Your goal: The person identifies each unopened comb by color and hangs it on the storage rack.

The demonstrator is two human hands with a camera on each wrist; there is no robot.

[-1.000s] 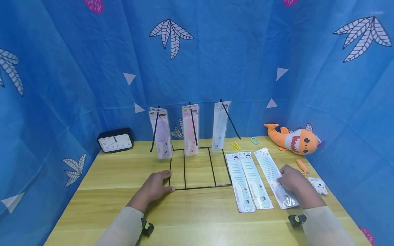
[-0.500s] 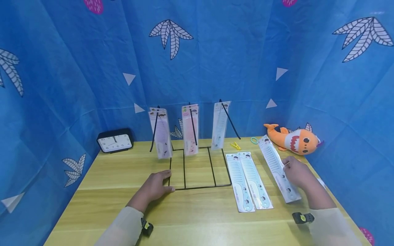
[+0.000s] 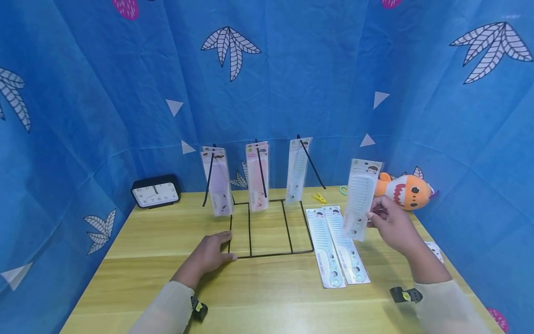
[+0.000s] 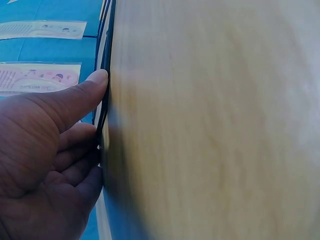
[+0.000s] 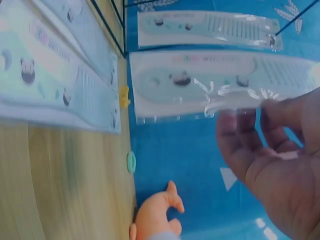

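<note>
My right hand [image 3: 390, 223] pinches a packaged pale blue comb [image 3: 359, 198] [image 5: 210, 82] by its edge and holds it upright above the table, right of the black wire rack [image 3: 267, 204]. Two more packaged blue combs [image 3: 335, 246] lie flat on the wooden table [image 3: 167, 232] just below it. On the rack's three hooks hang a lilac comb pack [image 3: 218, 182], a pink one [image 3: 258, 177] and a blue one [image 3: 297, 170]. My left hand [image 3: 212, 253] rests flat on the table, its fingers against the rack's base wire [image 4: 104, 90].
A black clock [image 3: 156, 191] stands at the back left. An orange plush shark [image 3: 402, 189], a yellow clothes peg [image 3: 319, 198], a green ring [image 3: 344, 190] and a small white toy [image 3: 435, 250] sit at the right. Blue cloth walls enclose the table.
My right hand has lifted the rightmost comb pack off the table, raised it upright and moved it left toward the rack. The left hand has stayed put.
</note>
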